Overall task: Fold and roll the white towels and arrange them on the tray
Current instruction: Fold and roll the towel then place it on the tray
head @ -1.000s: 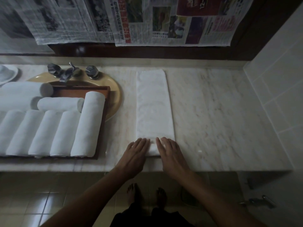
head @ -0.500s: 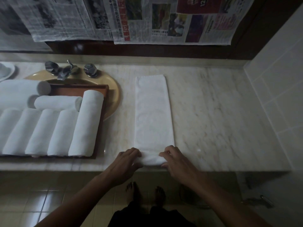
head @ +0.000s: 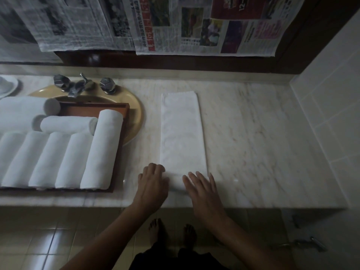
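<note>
**One strip of towel, lying near edge to back, its near end rolled under my hands**

The marble counter [head: 253, 143] fills most of my view, running left to right, and it meets a pale tiled wall [head: 331, 114] at its right end. Sheets of newspaper [head: 194, 26] hang over the dark panel behind the back edge. Below the near edge I see the tiled floor [head: 39, 240] and my two bare feet [head: 155, 228].

Toward the counter's left end sits one yellowish sink [head: 134, 108]. One brown wooden tray [head: 87, 111] rests across it. On the tray lie the rolled towels [head: 64, 158]. Five are side by side, their long axes running from the near edge toward the back. Behind them I count three more laid crosswise, though the left ones are cut off by the frame.

One flat towel [head: 183, 133] lies in the middle of the counter, well apart from the tray. It is a narrow strip with its long axis running from the near edge to the back edge. Its near end is turned up into a short roll.

My right hand [head: 202, 190] rests on that roll, fingers straight and spread. My left hand [head: 153, 184] sits at the roll's left end with its fingers bent. I cannot tell whether they pinch any cloth.

At the sink's back stand two faceted tap handles [head: 62, 80] and one spout [head: 78, 88]. One white dish [head: 7, 86] sits by the back left corner.
</note>
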A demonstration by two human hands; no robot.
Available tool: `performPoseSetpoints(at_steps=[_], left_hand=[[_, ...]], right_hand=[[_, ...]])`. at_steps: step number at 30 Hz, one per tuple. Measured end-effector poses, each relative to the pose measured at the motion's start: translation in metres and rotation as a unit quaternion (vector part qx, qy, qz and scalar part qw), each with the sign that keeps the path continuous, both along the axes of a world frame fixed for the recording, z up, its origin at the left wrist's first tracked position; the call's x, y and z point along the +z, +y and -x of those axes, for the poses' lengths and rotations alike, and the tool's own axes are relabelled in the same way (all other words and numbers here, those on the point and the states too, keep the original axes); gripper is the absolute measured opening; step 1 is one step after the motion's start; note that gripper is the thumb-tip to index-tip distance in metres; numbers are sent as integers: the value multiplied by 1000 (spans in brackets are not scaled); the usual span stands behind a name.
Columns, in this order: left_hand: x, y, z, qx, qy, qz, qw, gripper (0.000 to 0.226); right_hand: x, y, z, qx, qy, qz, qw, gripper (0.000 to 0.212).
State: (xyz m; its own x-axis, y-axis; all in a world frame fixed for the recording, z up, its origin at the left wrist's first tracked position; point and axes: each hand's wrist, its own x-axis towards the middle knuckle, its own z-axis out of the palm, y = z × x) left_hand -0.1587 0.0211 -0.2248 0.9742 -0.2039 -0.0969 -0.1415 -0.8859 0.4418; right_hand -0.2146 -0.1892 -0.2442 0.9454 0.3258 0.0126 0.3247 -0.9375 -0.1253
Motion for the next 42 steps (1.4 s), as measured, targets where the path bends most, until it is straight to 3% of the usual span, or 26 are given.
performPoseSetpoints(at_steps=[2,5,8,13,16,19,21,24,27,36,42], left_hand=[[1,-14,13,-52,-46,-40,997,45],[-10,-31,24,-144,-44,-124,981,81],[-21,-32,23,-159,-19,-151,976,94],[-21,-23,22,-206,-30,-148,967,79],[-19,-20,19,-212,-40,-123,969,62],[-14,-18,18,-209,-25,-104,972,56],[-10,-16,17,-203,-16,-83,975,56],[-11,-12,13,-202,-7,-63,977,57],[-12,-12,9,-202,6,-49,978,53],[-14,-11,1,-212,22,-25,977,42],[-11,-9,-6,-221,17,-25,975,38]], right_hand=[[2,1,-11,3,30,2,1000,73],[6,-2,-27,-5,91,-9,996,96],[27,-5,-39,1,143,-14,990,93],[50,-18,-50,-24,280,-75,957,51],[47,-17,-65,-30,251,-116,960,30],[32,0,-97,12,177,-96,980,46],[17,18,-121,52,182,-34,981,55],[-4,35,-160,44,185,33,981,66],[-13,42,-201,21,166,37,985,72],[-10,64,-318,-22,186,29,982,60],[16,68,-336,-29,192,-26,981,58]])
